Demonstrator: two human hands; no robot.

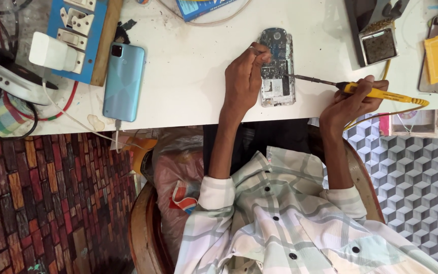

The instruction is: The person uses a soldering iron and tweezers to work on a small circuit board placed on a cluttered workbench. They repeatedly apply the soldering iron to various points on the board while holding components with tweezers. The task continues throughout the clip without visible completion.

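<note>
Head camera looks straight down on a white worktable (pixel 193 96), and both hands are in play. The left hand (pixel 243 81) is curled closed, fingertips pinching the left edge of the opened phone (pixel 277 66), pressing it flat to the table. The right hand (pixel 353 101) is wrapped shut around the yellow handle of a soldering iron (pixel 361 90), pen style, and its dark tip reaches the phone's right side, around the lower half of the exposed board; whether it truly touches I cannot tell.

Here is the relation that matters: the phone lies with its long axis running away from the person, up the picture, while the iron lies almost crosswise to it, pointing in from the right. So the work spot sits just beyond the iron's tip, to the left of the right hand's grip, and the left hand is the nearer of the 2, right on the phone body.

The count: 2 hands, 1 soldering iron, 1 opened phone with its back off. Off to the left, well apart, 1 light-blue smartphone (pixel 123 81) lies face down with a cable in its lower end, beside 1 blue switchboard (pixel 84 30) holding 1 white charger (pixel 49 50). Upper right, 1 metal tin (pixel 378 45) of dark material stands near the iron's cord.
</note>
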